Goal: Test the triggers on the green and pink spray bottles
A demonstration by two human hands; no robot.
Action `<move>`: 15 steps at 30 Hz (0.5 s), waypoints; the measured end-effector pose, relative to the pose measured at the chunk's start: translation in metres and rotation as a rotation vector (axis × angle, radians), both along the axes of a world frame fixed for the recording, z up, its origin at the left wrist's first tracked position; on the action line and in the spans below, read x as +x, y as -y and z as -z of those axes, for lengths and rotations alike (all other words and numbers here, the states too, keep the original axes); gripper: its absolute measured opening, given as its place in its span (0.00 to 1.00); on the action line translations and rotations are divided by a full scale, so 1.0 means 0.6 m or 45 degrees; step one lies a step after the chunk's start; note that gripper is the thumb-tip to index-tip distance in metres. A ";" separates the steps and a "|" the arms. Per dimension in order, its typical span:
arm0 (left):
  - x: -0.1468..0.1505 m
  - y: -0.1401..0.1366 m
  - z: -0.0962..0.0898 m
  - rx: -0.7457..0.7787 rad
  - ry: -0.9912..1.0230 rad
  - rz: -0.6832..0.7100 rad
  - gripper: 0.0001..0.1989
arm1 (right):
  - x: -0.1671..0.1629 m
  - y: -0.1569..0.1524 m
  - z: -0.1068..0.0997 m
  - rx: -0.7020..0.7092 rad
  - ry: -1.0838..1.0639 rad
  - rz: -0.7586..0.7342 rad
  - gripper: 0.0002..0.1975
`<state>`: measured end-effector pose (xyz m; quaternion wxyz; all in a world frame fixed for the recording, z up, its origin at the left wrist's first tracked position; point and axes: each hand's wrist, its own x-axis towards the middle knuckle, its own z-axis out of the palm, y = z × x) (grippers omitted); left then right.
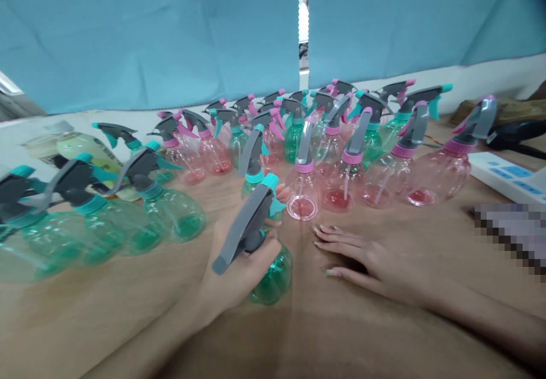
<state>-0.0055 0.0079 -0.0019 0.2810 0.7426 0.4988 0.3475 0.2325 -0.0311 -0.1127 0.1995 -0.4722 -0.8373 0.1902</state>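
Note:
My left hand [230,282] is wrapped round the neck of a clear green spray bottle [273,279] with a grey and teal trigger head. The bottle stands near the middle of the table, its head leaning toward the upper right. Part of its neck is hidden by my fingers. Right behind it is another green spray bottle [255,177], partly covered by my hand. My right hand [375,262] lies on the wooden table [341,339] with fingers stretched out and nothing in them. Just beyond those fingertips stands a pink spray bottle [303,194].
Several green spray bottles [174,214] line the left side. Pink bottles [390,177] stand in a row at the right, with mixed ones behind. A white device with blue keys [512,174] sits at the right edge, near a pixelated patch. Blue cloth [149,37] hangs behind.

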 end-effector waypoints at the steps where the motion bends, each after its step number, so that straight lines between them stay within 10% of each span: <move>1: -0.001 0.000 -0.001 0.003 0.013 0.032 0.18 | 0.000 0.000 0.000 0.001 -0.009 0.004 0.26; 15: -0.003 -0.003 0.001 0.003 -0.033 0.030 0.18 | 0.000 0.000 -0.003 -0.013 0.042 0.013 0.28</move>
